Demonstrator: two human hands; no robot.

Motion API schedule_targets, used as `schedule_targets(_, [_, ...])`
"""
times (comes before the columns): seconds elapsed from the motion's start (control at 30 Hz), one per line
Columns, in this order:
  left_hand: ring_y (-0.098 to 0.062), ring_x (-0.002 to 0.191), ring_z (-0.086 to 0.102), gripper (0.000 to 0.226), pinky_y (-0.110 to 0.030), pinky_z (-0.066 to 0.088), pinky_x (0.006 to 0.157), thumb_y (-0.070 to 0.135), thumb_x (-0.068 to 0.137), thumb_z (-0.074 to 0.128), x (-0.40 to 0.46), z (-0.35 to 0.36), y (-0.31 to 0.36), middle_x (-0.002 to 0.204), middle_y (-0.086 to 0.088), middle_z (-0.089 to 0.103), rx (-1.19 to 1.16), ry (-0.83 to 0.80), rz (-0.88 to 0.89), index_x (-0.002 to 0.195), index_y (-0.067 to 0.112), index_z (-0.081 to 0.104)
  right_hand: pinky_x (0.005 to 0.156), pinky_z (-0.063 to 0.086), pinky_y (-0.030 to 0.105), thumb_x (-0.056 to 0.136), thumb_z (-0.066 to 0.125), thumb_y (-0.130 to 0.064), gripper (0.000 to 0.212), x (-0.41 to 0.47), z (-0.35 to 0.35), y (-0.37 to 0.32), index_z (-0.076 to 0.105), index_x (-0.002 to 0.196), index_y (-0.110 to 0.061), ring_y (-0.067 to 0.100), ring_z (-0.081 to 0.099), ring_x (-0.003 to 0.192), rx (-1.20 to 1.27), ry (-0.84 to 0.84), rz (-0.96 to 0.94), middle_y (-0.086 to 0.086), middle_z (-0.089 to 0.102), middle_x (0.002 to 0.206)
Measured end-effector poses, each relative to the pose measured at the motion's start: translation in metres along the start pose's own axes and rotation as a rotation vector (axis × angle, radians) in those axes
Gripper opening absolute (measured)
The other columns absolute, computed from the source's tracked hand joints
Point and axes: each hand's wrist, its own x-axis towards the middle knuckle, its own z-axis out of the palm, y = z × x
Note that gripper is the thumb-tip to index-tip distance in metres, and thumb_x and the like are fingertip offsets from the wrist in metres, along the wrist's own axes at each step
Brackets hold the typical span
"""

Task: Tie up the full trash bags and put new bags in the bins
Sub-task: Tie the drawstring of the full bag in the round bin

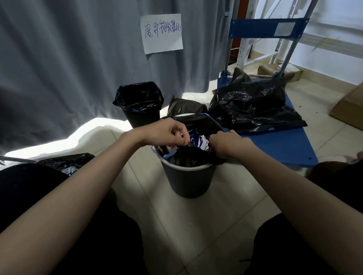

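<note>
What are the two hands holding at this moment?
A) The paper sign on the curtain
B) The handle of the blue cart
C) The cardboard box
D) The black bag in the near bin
D: the left hand and right hand both grip the black bag at the near bin rim.

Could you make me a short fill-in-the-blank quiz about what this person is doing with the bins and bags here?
1. Both hands, left and right, grip the black bag inside the near ____.
2. The far bin by the curtain is lined with a ____ bag.
3. Loose black bags lie on the ____ cart.
4. A handwritten paper sign hangs on the ____.

Missing words: bin; black; blue; curtain
</note>
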Motion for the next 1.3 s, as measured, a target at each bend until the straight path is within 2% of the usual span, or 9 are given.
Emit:
schedule_targets(0.1, [-0.011, 0.069, 0.066, 0.009, -0.029, 0.055, 0.076, 0.018, 0.091, 0.065, 0.015, -0.007, 0.006, 0.073, 0.003, 0.066, 0.080, 0.035, -0.019, 0.096, 0.015, 0.071, 0.103, 0.038, 0.046, 0.094, 0.053, -0.023, 0.026, 0.007, -0.018, -0.003, 0.054, 0.119, -0.015, 0.037, 0.051, 0.118, 0.033, -0.009, 0.015, 0.013, 0.055, 0.123])
schedule_targets(0.2, [-0.010, 0.071, 0.065, 0.011, -0.026, 0.052, 0.081, 0.010, 0.088, 0.065, 0.037, -0.018, 0.012, 0.084, 0.003, 0.072, 0.202, 0.070, -0.052, 0.097, 0.012, 0.071, 0.095, 0.041, 0.040, 0.091, 0.058, -0.023, 0.030, 0.015, -0.043, -0.001, 0.057, 0.118, -0.011, 0.037, 0.055, 0.113, 0.109, 0.116, 0.047, 0.015, 0.056, 0.123])
schedule_targets(0.3, [-0.011, 0.083, 0.061, 0.015, -0.023, 0.045, 0.079, 0.017, 0.085, 0.072, 0.062, -0.035, 0.014, 0.091, 0.004, 0.068, 0.332, 0.138, -0.083, 0.100, 0.015, 0.071, 0.093, 0.049, 0.040, 0.090, 0.056, -0.020, 0.032, 0.026, -0.065, 0.009, 0.061, 0.119, -0.008, 0.038, 0.059, 0.109, 0.206, 0.225, 0.088, 0.015, 0.058, 0.121])
schedule_targets(0.7, [-0.022, 0.105, 0.062, 0.049, -0.027, 0.047, 0.080, 0.034, 0.071, 0.083, 0.140, -0.048, -0.005, 0.113, 0.001, 0.065, 0.562, 0.230, -0.135, 0.116, 0.025, 0.067, 0.091, 0.051, 0.040, 0.079, 0.076, -0.033, 0.043, 0.098, -0.070, 0.026, 0.065, 0.114, -0.009, 0.035, 0.060, 0.108, 0.291, 0.191, 0.107, 0.015, 0.059, 0.118])
schedule_targets(0.9, [-0.023, 0.102, 0.062, 0.029, -0.029, 0.040, 0.072, 0.031, 0.074, 0.080, 0.155, -0.040, -0.017, 0.107, 0.000, 0.065, 0.602, 0.217, -0.109, 0.102, 0.029, 0.070, 0.088, 0.047, 0.040, 0.090, 0.059, -0.018, 0.032, 0.122, -0.057, 0.014, 0.057, 0.119, -0.005, 0.037, 0.056, 0.115, 0.276, 0.221, 0.086, 0.017, 0.055, 0.125])
schedule_targets(1.0, [-0.026, 0.093, 0.061, 0.017, -0.029, 0.036, 0.067, 0.029, 0.075, 0.079, 0.155, -0.043, -0.018, 0.094, -0.004, 0.060, 0.624, 0.262, -0.095, 0.083, 0.028, 0.064, 0.088, 0.047, 0.039, 0.088, 0.065, -0.019, 0.033, 0.123, -0.066, 0.013, 0.059, 0.116, -0.004, 0.038, 0.057, 0.113, 0.313, 0.241, 0.059, 0.018, 0.057, 0.122])
schedule_targets(1.1, [-0.024, 0.082, 0.056, 0.024, -0.029, 0.036, 0.065, 0.026, 0.075, 0.078, 0.152, -0.047, -0.020, 0.082, 0.001, 0.052, 0.615, 0.296, -0.086, 0.069, 0.029, 0.055, 0.093, 0.051, 0.041, 0.083, 0.069, -0.014, 0.024, 0.118, -0.078, 0.018, 0.066, 0.106, -0.005, 0.037, 0.059, 0.106, 0.377, 0.270, 0.049, 0.018, 0.060, 0.114])
schedule_targets(1.2, [-0.020, 0.076, 0.053, 0.025, -0.028, 0.038, 0.066, 0.025, 0.075, 0.077, 0.146, -0.053, -0.021, 0.079, 0.003, 0.055, 0.590, 0.352, -0.085, 0.065, 0.030, 0.055, 0.087, 0.056, 0.044, 0.082, 0.065, -0.002, 0.007, 0.110, -0.090, 0.029, 0.071, 0.084, -0.005, 0.034, 0.065, 0.092, 0.462, 0.294, 0.058, 0.018, 0.068, 0.102])
schedule_targets(1.3, [-0.021, 0.079, 0.060, 0.018, -0.029, 0.043, 0.066, 0.024, 0.077, 0.077, 0.138, -0.059, -0.022, 0.081, 0.003, 0.063, 0.574, 0.416, -0.074, 0.068, 0.027, 0.061, 0.077, 0.059, 0.044, 0.083, 0.063, 0.006, 0.018, 0.103, -0.098, 0.036, 0.069, 0.072, -0.008, 0.032, 0.068, 0.078, 0.555, 0.295, 0.054, 0.016, 0.071, 0.088])
